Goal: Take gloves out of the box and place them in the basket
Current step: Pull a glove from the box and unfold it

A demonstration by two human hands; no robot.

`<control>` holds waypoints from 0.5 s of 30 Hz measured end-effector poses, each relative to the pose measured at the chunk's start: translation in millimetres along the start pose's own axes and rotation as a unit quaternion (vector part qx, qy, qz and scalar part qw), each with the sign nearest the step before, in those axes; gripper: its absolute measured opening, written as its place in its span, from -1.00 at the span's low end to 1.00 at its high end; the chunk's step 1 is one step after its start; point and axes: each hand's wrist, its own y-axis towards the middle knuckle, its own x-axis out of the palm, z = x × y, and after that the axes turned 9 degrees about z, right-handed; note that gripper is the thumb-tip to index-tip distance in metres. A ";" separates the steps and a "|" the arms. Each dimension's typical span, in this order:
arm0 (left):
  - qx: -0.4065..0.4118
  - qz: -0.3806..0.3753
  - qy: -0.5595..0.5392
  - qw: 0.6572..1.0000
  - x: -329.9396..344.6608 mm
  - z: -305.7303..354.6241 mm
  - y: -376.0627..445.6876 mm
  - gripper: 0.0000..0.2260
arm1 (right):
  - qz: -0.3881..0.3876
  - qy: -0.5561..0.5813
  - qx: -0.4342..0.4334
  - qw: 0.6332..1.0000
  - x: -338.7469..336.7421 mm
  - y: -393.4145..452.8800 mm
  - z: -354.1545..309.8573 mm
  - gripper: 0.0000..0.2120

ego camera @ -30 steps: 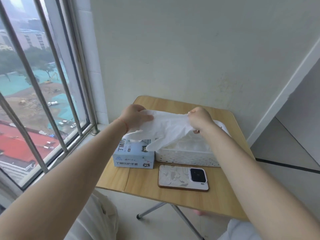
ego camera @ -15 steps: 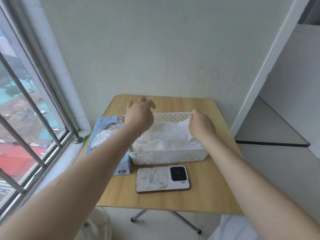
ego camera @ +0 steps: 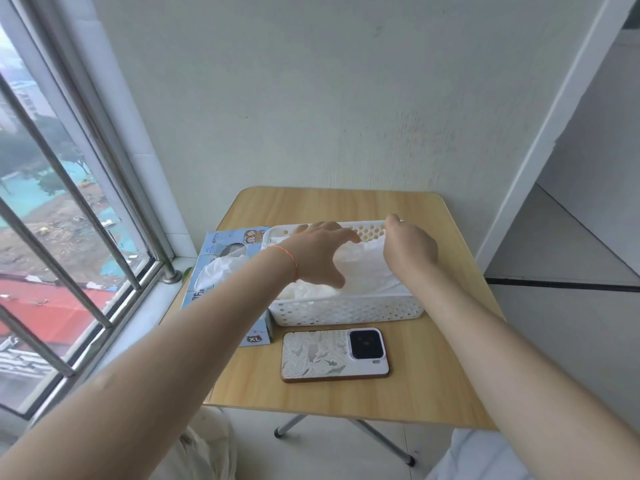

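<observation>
A white perforated basket (ego camera: 346,311) stands on the small wooden table (ego camera: 433,375), with white gloves (ego camera: 363,271) piled inside. My left hand (ego camera: 318,252) hovers over the pile with its fingers spread and holds nothing. At the basket's back right corner, my right hand (ego camera: 410,249) pinches the edge of the top glove, which lies draped down into the basket. The light blue glove box (ego camera: 211,292) lies just left of the basket, partly under my left forearm. Another white glove (ego camera: 221,270) bulges from its opening.
A phone (ego camera: 334,355) in a pale patterned case lies face down in front of the basket. A barred window (ego camera: 69,220) and its sill run along the left side. The wall is right behind the table, and folding table legs (ego camera: 381,441) show below.
The glove that both hands held stretched above the basket now lies in it. My left hand has let go and spread open. My right hand still pinches the glove's edge.
</observation>
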 end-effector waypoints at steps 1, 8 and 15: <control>-0.009 -0.018 0.003 1.000 -1.7 -3.1 -0.7 -0.28 | -0.001 -0.003 -0.004 1.000 -0.7 -0.2 -0.1 -0.60; -0.052 -0.150 -0.032 0.987 -28.1 -13.0 -12.0 -0.26 | 0.011 -0.042 -0.034 0.998 -2.6 -1.7 0.5 -0.63; -0.076 0.046 -0.081 0.993 0.4 -3.9 -8.3 -0.51 | 0.022 -0.054 -0.051 0.997 4.7 -2.7 2.0 -0.58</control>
